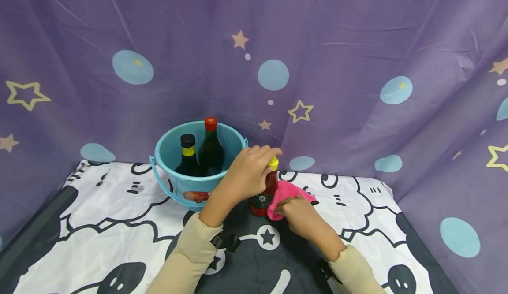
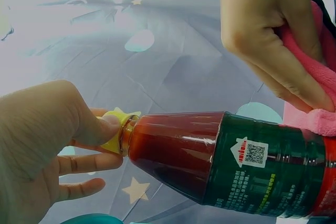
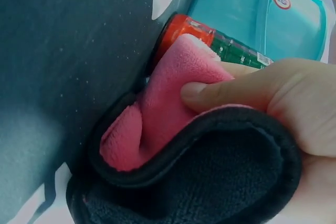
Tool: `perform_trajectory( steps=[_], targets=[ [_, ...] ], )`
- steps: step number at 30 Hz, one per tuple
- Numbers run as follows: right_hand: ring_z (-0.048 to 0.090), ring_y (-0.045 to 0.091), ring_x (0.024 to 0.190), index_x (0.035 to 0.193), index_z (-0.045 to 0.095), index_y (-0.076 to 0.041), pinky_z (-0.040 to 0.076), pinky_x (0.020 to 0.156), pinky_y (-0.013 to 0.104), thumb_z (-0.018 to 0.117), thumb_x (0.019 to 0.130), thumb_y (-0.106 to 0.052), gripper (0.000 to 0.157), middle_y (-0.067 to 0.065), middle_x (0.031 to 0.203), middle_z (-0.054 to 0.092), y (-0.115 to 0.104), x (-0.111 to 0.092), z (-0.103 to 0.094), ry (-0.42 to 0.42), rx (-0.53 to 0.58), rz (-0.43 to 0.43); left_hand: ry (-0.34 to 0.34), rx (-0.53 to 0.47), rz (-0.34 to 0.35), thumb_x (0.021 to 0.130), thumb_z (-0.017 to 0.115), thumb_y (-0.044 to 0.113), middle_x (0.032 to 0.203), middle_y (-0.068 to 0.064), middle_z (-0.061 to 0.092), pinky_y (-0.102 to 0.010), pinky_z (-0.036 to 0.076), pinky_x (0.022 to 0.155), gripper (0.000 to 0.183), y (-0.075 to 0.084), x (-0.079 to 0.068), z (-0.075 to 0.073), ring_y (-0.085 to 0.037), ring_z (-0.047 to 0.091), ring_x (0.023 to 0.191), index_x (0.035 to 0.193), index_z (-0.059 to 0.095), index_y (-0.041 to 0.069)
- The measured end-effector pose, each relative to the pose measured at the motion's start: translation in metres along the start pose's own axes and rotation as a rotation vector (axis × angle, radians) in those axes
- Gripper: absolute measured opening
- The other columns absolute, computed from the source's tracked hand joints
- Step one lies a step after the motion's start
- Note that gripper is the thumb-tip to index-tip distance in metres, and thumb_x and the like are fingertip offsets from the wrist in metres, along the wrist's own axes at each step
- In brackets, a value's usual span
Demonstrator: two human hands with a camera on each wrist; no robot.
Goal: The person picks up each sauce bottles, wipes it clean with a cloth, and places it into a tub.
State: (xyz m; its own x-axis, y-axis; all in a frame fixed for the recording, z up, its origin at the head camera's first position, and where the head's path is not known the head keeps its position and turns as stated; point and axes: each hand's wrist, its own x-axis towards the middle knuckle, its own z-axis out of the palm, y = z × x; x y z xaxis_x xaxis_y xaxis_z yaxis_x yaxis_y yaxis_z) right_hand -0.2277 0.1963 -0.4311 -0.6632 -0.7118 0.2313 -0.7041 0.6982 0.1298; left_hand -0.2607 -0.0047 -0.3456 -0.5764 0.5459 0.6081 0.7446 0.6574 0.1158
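A bottle of dark red liquid (image 2: 176, 148) with a green label and yellow cap stands on the cloth in the head view. My left hand (image 1: 248, 170) pinches its yellow cap (image 2: 116, 129) between thumb and fingers. On the bottle's right, my right hand (image 1: 299, 214) grips a pink cloth (image 1: 287, 192) against the lower side. The right wrist view shows the thumb pressed on the folded pink cloth (image 3: 168, 98), whose other face and edging are black. Left of the bottle stands a light blue bucket (image 1: 198, 182).
Inside the bucket are a black-capped bottle (image 1: 188, 159) and a red-capped green bottle (image 1: 211, 150). The bucket's handle (image 1: 160, 181) hangs down at its left. A purple curtain (image 1: 337, 65) rises behind the patterned tablecloth (image 1: 131, 236).
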Motion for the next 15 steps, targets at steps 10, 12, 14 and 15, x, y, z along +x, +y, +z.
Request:
perform_trajectory(
  steps=[10,12,14,15],
  targets=[
    [0.068,0.014,0.074,0.087,0.082,-0.017,0.045,0.062,0.027,0.073,0.072,0.012,0.034,-0.005,0.081,0.075,-0.0050,0.0009,0.0061,-0.026,-0.021,0.019,0.011,-0.008,0.001,0.090,0.072,0.007,0.104,-0.005,0.069,-0.041,0.056,0.087,0.037,-0.0019,-0.0008,0.0024,-0.023,0.064,0.089,0.126,0.063,0.009],
    [0.070,0.014,0.077,0.088,0.083,-0.017,0.049,0.065,0.029,0.072,0.072,0.013,0.036,-0.005,0.082,0.076,-0.0046,0.0002,0.0042,-0.022,-0.002,0.022,0.015,-0.008,0.004,0.090,0.072,0.007,0.104,-0.004,0.069,-0.041,0.056,0.087,0.037,-0.0017,-0.0012,0.0024,-0.023,0.063,0.089,0.126,0.063,0.009],
    [0.071,0.014,0.081,0.088,0.083,-0.018,0.053,0.069,0.033,0.071,0.071,0.013,0.038,-0.006,0.085,0.077,-0.0033,-0.0009,0.0018,-0.011,0.016,0.019,0.019,-0.006,0.010,0.091,0.072,0.007,0.104,-0.004,0.069,-0.041,0.055,0.087,0.037,-0.0015,-0.0010,0.0022,-0.023,0.063,0.090,0.126,0.063,0.009],
    [0.072,0.014,0.082,0.089,0.083,-0.018,0.054,0.071,0.034,0.070,0.071,0.014,0.038,-0.007,0.087,0.077,-0.0025,-0.0013,0.0001,-0.005,0.029,0.019,0.022,-0.006,0.012,0.090,0.072,0.007,0.105,-0.004,0.069,-0.041,0.055,0.087,0.037,-0.0013,-0.0008,0.0018,-0.023,0.063,0.090,0.126,0.063,0.010]
  ],
)
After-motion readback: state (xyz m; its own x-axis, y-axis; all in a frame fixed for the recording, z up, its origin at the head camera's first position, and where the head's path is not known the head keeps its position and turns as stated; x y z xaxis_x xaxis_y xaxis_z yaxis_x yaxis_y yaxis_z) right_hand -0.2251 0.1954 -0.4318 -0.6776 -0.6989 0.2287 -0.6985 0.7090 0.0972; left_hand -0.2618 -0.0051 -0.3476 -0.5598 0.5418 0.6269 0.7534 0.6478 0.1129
